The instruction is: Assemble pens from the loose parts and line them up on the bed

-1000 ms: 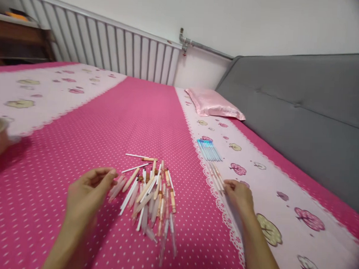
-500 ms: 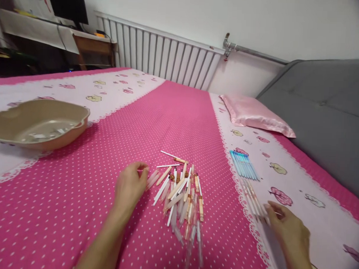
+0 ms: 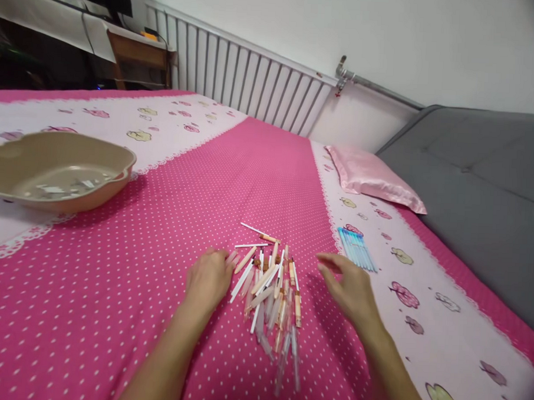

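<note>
A loose pile of pen parts (image 3: 267,288) lies on the pink bedspread, with white refills, beige barrels and clear pieces mixed together. At its left edge my left hand (image 3: 210,277) is closed, its fingertips over a few translucent pink pen caps (image 3: 232,258). To the right of the pile hovers my right hand (image 3: 349,289), thumb and forefinger apart, with nothing visible between them. Just beyond it, a neat row of light-blue pens (image 3: 357,249) rests on the white border. The pale pink pens below that row are hidden behind my right hand and forearm.
A beige basin (image 3: 94,201) with some small white pieces inside stands on the bed at the left. A pink pillow (image 3: 374,178) lies at the back right against a grey headboard (image 3: 481,168). A radiator (image 3: 241,69) runs along the wall.
My right hand has moved left from the pale pink pens towards the pile and is empty. My left hand has shifted right onto the pink caps. The view has tilted slightly.
</note>
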Demonstrator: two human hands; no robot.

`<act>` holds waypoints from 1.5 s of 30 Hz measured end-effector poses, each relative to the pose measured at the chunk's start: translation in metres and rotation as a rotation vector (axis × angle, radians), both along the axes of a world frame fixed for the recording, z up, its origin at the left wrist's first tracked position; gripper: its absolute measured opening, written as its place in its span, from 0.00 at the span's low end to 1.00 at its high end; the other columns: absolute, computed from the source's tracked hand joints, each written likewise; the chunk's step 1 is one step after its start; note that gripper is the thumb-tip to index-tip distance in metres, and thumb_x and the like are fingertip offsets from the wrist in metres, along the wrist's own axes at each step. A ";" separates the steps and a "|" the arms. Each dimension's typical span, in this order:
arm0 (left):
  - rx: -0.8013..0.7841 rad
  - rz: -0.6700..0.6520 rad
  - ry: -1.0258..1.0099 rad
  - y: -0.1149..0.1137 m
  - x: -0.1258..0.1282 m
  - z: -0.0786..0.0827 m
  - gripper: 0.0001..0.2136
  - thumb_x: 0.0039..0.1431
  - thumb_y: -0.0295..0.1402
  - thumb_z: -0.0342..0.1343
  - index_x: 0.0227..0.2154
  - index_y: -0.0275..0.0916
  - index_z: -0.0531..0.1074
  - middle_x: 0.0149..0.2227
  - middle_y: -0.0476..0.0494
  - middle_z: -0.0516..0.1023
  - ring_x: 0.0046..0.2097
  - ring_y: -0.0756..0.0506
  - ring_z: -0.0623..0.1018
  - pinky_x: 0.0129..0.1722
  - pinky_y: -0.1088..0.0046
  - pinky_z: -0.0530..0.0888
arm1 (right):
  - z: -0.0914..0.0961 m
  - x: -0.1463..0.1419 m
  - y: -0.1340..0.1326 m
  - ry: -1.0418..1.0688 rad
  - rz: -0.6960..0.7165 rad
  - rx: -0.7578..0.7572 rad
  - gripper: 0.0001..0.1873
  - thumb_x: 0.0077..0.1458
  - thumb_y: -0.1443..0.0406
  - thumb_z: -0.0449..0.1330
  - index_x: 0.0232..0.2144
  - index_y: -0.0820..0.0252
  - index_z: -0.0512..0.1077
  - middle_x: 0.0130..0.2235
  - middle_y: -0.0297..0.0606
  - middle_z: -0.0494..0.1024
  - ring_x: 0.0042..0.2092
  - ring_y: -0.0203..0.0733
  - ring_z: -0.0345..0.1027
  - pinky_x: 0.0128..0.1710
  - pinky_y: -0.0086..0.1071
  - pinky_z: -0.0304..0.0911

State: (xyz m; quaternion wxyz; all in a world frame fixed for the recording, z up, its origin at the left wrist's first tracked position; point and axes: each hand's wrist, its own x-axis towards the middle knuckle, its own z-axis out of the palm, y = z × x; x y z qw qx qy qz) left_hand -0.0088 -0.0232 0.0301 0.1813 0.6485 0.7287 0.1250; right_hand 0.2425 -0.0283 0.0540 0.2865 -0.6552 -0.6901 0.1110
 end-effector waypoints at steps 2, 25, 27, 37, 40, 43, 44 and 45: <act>-0.010 -0.007 -0.002 0.001 -0.001 -0.001 0.18 0.60 0.40 0.41 0.30 0.36 0.72 0.34 0.35 0.76 0.34 0.40 0.74 0.29 0.69 0.61 | 0.006 -0.028 0.017 -0.004 0.104 -0.002 0.16 0.56 0.65 0.51 0.42 0.61 0.74 0.43 0.42 0.78 0.43 0.43 0.71 0.45 0.38 0.65; -0.059 -0.047 -0.168 0.001 0.000 -0.003 0.09 0.54 0.34 0.49 0.31 0.37 0.73 0.31 0.39 0.78 0.32 0.44 0.74 0.27 0.73 0.60 | -0.002 -0.077 0.028 -0.035 0.084 -0.010 0.15 0.51 0.74 0.53 0.37 0.59 0.76 0.39 0.39 0.79 0.40 0.42 0.72 0.42 0.33 0.63; -0.066 -0.046 -0.177 0.002 0.000 -0.002 0.10 0.54 0.34 0.49 0.33 0.37 0.74 0.32 0.39 0.78 0.33 0.43 0.75 0.28 0.73 0.62 | 0.009 -0.066 0.016 0.097 0.044 0.014 0.13 0.52 0.71 0.53 0.36 0.58 0.77 0.37 0.38 0.80 0.37 0.42 0.72 0.40 0.34 0.64; 0.155 -0.077 -0.247 0.006 0.000 -0.003 0.15 0.56 0.35 0.47 0.39 0.36 0.76 0.37 0.37 0.78 0.38 0.41 0.75 0.36 0.69 0.67 | -0.002 -0.048 0.006 0.633 -0.060 0.100 0.22 0.53 0.57 0.57 0.47 0.63 0.71 0.35 0.42 0.79 0.34 0.41 0.72 0.37 0.35 0.65; 0.244 0.009 -0.316 0.004 0.006 0.002 0.12 0.52 0.31 0.50 0.35 0.35 0.76 0.36 0.39 0.78 0.38 0.43 0.75 0.37 0.70 0.68 | -0.005 -0.043 0.013 0.632 -0.107 0.154 0.24 0.52 0.56 0.58 0.49 0.64 0.69 0.32 0.41 0.79 0.34 0.41 0.71 0.37 0.35 0.64; 0.255 0.088 -0.515 0.002 0.014 0.007 0.09 0.48 0.34 0.54 0.30 0.35 0.74 0.31 0.43 0.77 0.32 0.46 0.74 0.33 0.72 0.70 | -0.003 -0.040 0.017 0.658 -0.118 0.168 0.25 0.52 0.56 0.57 0.49 0.64 0.68 0.31 0.42 0.79 0.34 0.42 0.71 0.37 0.36 0.63; 0.245 0.106 -0.604 0.001 0.017 0.008 0.09 0.46 0.35 0.55 0.29 0.35 0.74 0.29 0.44 0.77 0.30 0.47 0.74 0.31 0.73 0.70 | -0.001 -0.040 0.018 0.678 -0.107 0.162 0.25 0.52 0.56 0.57 0.50 0.64 0.68 0.32 0.42 0.79 0.34 0.42 0.71 0.37 0.36 0.63; 0.232 0.122 -0.699 0.001 0.019 0.009 0.09 0.44 0.36 0.57 0.27 0.35 0.73 0.27 0.45 0.76 0.29 0.48 0.73 0.29 0.74 0.69 | 0.000 -0.041 0.019 0.702 -0.092 0.157 0.25 0.53 0.56 0.57 0.50 0.64 0.67 0.33 0.43 0.79 0.35 0.42 0.71 0.36 0.36 0.62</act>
